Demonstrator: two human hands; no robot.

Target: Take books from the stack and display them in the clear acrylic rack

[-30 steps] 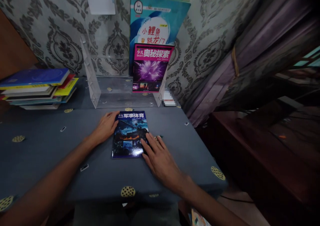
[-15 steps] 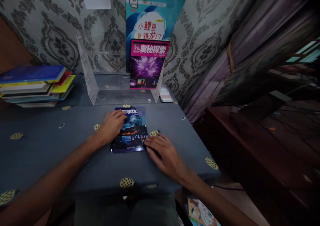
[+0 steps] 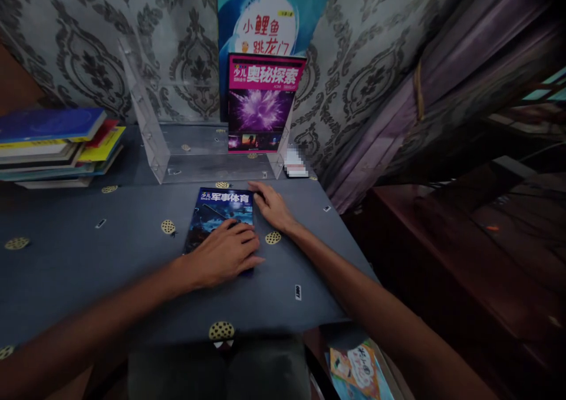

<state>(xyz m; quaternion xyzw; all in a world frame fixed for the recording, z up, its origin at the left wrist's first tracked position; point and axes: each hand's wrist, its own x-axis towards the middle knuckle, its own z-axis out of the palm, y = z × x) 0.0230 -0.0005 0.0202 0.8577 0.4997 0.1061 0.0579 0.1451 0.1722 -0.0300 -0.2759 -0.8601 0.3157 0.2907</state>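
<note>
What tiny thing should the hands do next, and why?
Maybe slide the left hand to the book's left edge: it lies across the lower part, while the right hand is at the top right corner, so both could then hold the sides.

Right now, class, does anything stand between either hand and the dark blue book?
Nothing visible does. The left hand lies over the lower part of the dark blue book, and the right hand is right at its upper right corner. The clear stand is beyond the book, not in between.
</note>
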